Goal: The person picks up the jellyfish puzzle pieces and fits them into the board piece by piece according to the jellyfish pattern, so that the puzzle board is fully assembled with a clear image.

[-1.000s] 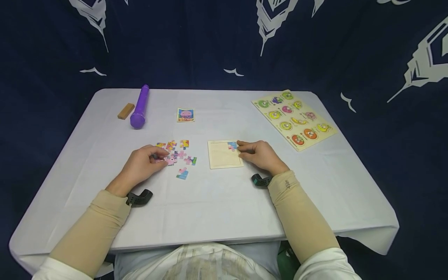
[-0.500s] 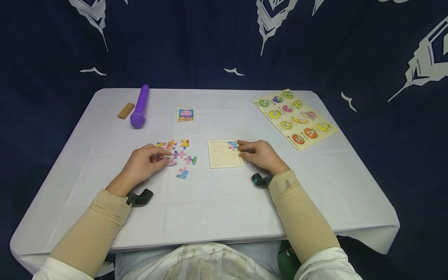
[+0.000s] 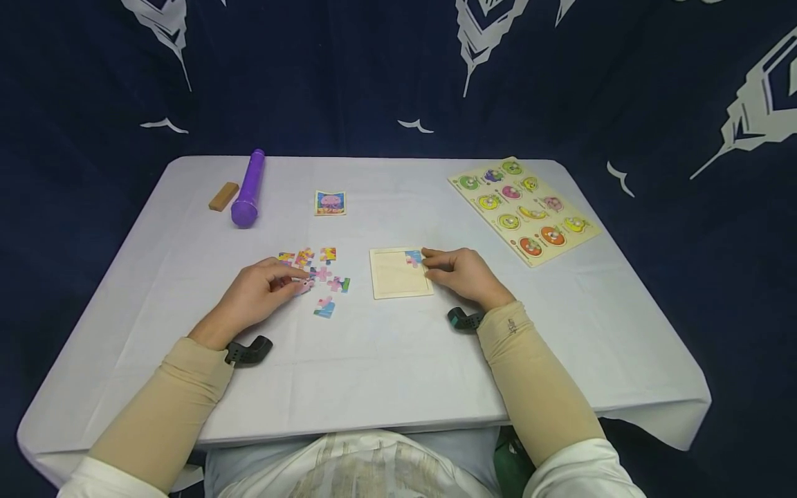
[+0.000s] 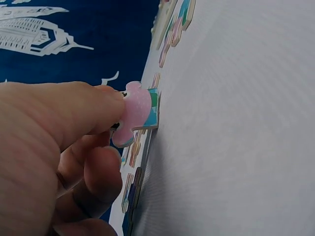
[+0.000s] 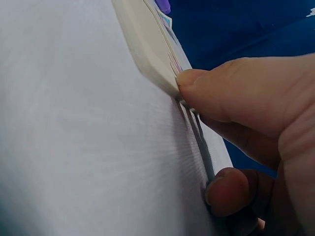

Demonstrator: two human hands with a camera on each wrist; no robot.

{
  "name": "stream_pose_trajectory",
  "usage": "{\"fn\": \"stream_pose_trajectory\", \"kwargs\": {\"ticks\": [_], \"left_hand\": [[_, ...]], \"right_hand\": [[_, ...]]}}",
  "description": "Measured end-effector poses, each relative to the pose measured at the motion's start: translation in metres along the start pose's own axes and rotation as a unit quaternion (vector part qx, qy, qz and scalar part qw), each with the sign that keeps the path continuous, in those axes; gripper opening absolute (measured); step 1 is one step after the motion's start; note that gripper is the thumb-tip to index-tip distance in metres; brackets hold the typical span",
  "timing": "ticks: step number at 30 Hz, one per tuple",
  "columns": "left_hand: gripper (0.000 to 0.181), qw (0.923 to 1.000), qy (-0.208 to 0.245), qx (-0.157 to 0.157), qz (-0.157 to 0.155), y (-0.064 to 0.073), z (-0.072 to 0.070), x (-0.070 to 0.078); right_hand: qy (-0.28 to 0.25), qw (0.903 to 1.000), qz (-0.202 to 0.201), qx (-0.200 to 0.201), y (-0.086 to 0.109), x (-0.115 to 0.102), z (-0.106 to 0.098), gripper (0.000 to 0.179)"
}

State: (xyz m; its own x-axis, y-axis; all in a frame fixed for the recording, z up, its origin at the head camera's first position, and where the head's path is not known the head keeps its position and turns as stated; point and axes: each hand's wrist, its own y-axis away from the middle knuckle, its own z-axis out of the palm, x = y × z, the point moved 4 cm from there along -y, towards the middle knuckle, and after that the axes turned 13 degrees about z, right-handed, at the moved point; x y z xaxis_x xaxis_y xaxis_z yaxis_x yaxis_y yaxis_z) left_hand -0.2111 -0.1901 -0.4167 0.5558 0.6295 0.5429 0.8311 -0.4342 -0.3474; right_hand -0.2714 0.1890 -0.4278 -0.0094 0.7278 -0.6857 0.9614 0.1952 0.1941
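Observation:
Between thumb and fingers, my left hand pinches a pink puzzle piece with a blue and green edge. The left wrist view shows this piece tilted up, close to the tablecloth. Several loose puzzle pieces lie around those fingertips, some partly hidden by the hand. My right hand holds the right edge of a shallow wooden puzzle tray, its thumb against the rim in the right wrist view. One blue and pink piece sits in the tray's upper right corner.
A small picture card lies beyond the loose pieces. At the back left are a purple microphone-shaped object and a wooden block. A fruit puzzle board lies at the back right of the white-covered table.
My left fingertips have moved slightly to the right, and the pink piece under them has shifted and tilted. The right hand and the tray stay in place.

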Motion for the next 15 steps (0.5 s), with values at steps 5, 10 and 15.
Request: {"fn": "stream_pose_trajectory", "kwargs": {"ticks": [5, 10, 15], "left_hand": [[0.012, 0.9997, 0.011, 0.019, -0.009, -0.0006, -0.0009, 0.0002], [0.012, 0.9977, 0.035, 0.037, -0.045, 0.0008, -0.0021, -0.001], [0.014, 0.9934, 0.072, 0.053, -0.071, 0.0007, -0.0015, -0.0033]], "right_hand": [[-0.003, 1.0, -0.001, 0.0, 0.0004, -0.0001, -0.0003, 0.03], [-0.002, 1.0, 0.003, -0.001, -0.0003, 0.0006, -0.0003, 0.03], [-0.001, 1.0, 0.002, 0.002, -0.0004, 0.0, -0.0001, 0.029]]}}
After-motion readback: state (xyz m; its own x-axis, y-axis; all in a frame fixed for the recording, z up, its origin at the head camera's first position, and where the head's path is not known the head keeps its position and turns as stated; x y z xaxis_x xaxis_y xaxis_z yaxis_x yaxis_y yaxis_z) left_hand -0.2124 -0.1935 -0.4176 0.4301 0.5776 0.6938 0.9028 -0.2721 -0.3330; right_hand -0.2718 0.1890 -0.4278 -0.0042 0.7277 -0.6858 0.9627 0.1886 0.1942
